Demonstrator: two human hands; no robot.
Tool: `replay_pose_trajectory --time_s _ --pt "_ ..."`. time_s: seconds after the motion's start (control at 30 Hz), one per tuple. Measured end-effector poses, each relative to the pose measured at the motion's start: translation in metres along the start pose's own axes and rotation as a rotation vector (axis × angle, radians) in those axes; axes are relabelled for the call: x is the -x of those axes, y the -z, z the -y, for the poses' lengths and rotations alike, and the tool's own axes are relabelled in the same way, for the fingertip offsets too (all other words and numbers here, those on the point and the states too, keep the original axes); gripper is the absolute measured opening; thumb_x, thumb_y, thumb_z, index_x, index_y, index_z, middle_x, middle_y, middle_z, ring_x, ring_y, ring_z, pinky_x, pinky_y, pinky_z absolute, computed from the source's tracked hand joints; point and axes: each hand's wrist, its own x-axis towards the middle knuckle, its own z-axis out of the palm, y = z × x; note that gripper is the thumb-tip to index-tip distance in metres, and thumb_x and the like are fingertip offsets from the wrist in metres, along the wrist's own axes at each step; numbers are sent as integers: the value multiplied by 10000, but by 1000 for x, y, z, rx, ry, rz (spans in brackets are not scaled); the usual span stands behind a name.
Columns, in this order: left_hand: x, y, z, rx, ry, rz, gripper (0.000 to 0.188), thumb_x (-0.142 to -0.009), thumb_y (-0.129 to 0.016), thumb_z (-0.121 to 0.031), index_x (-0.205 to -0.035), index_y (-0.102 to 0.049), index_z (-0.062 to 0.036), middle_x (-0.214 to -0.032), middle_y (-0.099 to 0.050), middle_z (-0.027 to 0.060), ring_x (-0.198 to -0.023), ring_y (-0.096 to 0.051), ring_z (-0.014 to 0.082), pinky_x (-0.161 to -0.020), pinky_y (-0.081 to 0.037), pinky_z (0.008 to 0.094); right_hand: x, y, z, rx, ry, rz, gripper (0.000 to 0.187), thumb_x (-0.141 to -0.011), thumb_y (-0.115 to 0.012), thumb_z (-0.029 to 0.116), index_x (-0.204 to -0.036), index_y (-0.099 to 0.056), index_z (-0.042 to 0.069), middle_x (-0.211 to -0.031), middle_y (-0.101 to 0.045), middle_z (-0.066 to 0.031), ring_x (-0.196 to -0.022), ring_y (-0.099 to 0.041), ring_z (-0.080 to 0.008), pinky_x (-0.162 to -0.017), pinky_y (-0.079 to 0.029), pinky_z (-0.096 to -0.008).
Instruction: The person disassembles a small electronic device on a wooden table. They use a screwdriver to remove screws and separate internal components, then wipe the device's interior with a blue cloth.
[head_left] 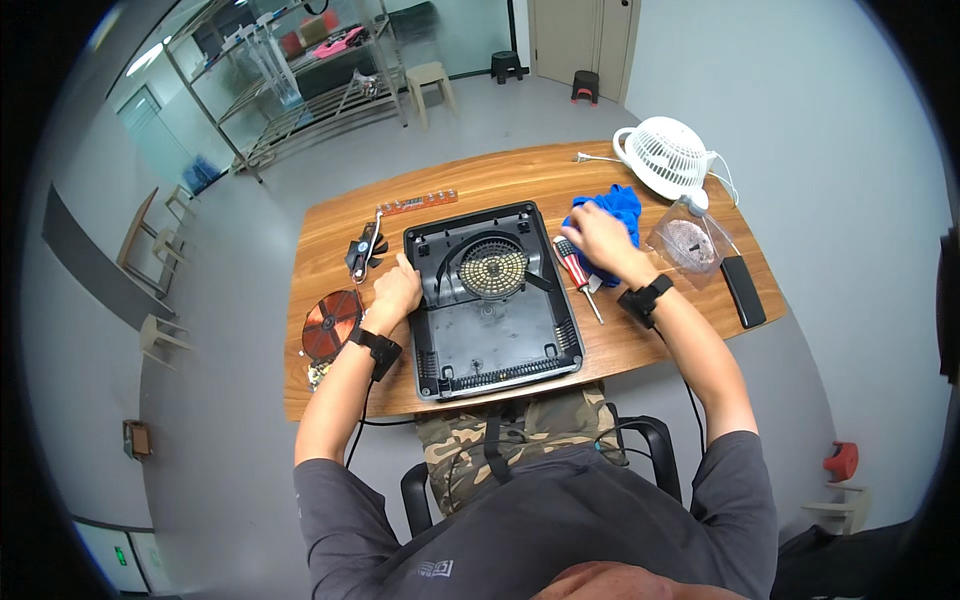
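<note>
- One hand, the left hand point(398, 292), is set against the left edge of the black housing point(490, 340); its fingers are bent, but whether the rim is gripped cannot be made out.
- The right hand point(605, 240) is lowered at the near side of the blue cloth point(624, 204), fingers partly curled; whether anything is grasped is hidden.
- Just beside that hand, a red-and-black screwdriver point(572, 264) is laid, its shaft pointed toward the person.
- The housing is placed mid-bench, its hollow side turned up, with a round grille point(493, 268) seen inside.
- Left of it, a small black fan point(366, 252) and a reddish disc point(332, 323) are set down on the bench point(520, 172).
- At the far right, a white basket point(668, 155) is placed upside down.
</note>
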Motion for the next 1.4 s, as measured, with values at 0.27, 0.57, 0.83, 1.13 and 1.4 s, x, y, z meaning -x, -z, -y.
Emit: replay_pose_trajectory --time_s 0.27,0.57,0.83,1.13,1.4 --pt "55 62 -83 15 -544 -30 821 -886 -685 -471 -1522 -333 -89 -1578 -285 235 -1494 -230 406 -1133 -294 630 -5 -12 -64 61 -200 240 712 -837 -726 525 -1450 -511 235 -1531 -364 -192 -1341 -403 -468 -1071 -380 -645" --pt "69 30 -101 -53 -626 528 1303 -706 -700 -791 -1623 3 -187 -1676 53 193 -1505 113 505 -1060 -157 829 -15 -27 -72 117 -85 145 657 -788 -772 252 -1376 -523 100 -1266 -538 -217 -1184 -531 -439 -1010 -472 -511" --pt "70 26 -106 -78 -591 597 1419 -640 -708 -826 -1611 91 -169 -1675 119 181 -1491 187 502 -1027 -99 863 -65 40 2 -98 158 -155 562 -738 -775 156 -1239 -555 30 -1169 -577 -220 -1099 -576 -432 -951 -485 -483" --pt "69 16 -102 -65 -633 531 1418 -629 -677 -856 -1616 54 -145 -1676 100 183 -1487 161 532 -1040 -78 848 -83 -23 50 232 249 245 604 -812 -723 335 -1342 -545 105 -1308 -593 -143 -1228 -521 -392 -992 -416 -614" --pt "72 11 -95 -35 -685 479 1400 -648 -652 -856 -1614 46 -122 -1678 99 171 -1482 164 540 -1021 -65 865 -90 -25 42 230 201 508 663 -866 -693 368 -1456 -498 137 -1371 -555 -145 -1322 -424 -414 -1035 -406 -595"
